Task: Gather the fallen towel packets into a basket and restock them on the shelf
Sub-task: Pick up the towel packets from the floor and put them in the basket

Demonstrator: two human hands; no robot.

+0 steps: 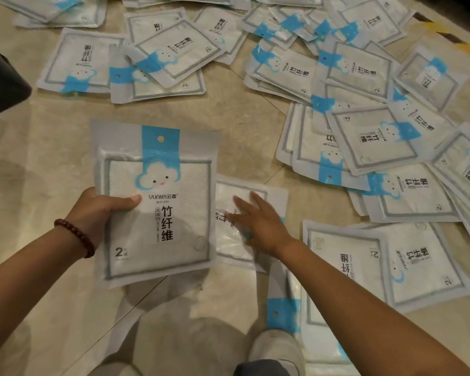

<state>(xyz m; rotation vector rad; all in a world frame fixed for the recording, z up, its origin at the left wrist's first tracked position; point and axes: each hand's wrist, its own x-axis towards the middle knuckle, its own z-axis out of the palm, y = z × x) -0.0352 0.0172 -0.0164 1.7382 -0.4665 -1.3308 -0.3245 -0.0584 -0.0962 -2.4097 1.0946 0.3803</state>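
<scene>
Left hand (98,213), thumb on top, is pinched on one edge of a packet (160,226); the slick film may be let slip. Right hand (261,226), fingers spread, is laid flat on a floor packet (228,248), which may be slid rather than lifted. Loose packets (364,137) are strewn to the right, one just beside the shoe (274,348); no basket is seen.

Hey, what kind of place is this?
Likely a shop floor, though no shelf shows: many identical towel packets with hang holes lie strewn on glossy tiles, and yellow-black tape marks the far right edge.
</scene>
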